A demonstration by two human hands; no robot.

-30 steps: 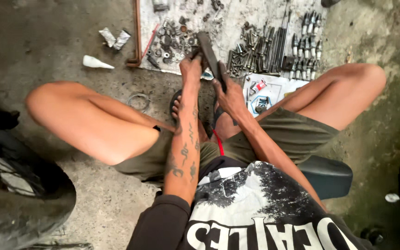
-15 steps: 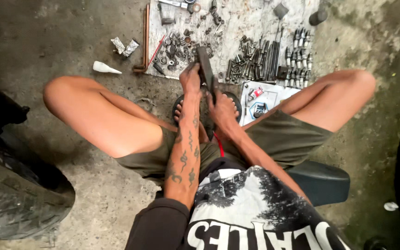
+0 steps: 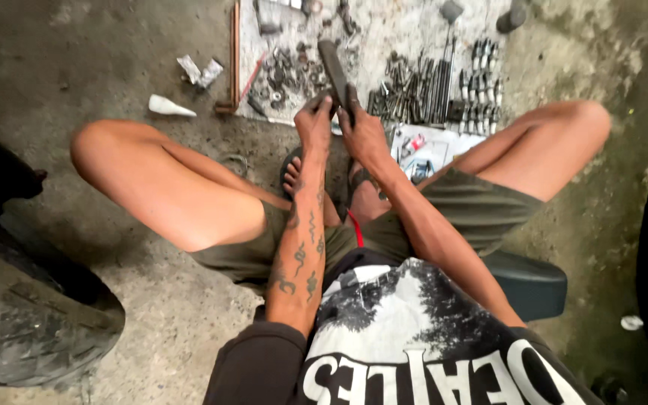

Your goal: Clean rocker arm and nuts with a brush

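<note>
hands meet low between the knees: the left hand (image 3: 313, 124) and right hand (image 3: 361, 131) both close around a dark metal bar (image 3: 333, 66), its far end out over the board of parts (image 3: 414, 30). since a second ago the view has dipped and the bar tilts more upright, the grip unchanged. sockets (image 3: 481, 64) sit nearby. fingertips and the bar's lower end stay hidden.

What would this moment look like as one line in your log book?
left hand and right hand: both gripping dark metal bar | beyond: sheet with bolts | left: tyre
</note>
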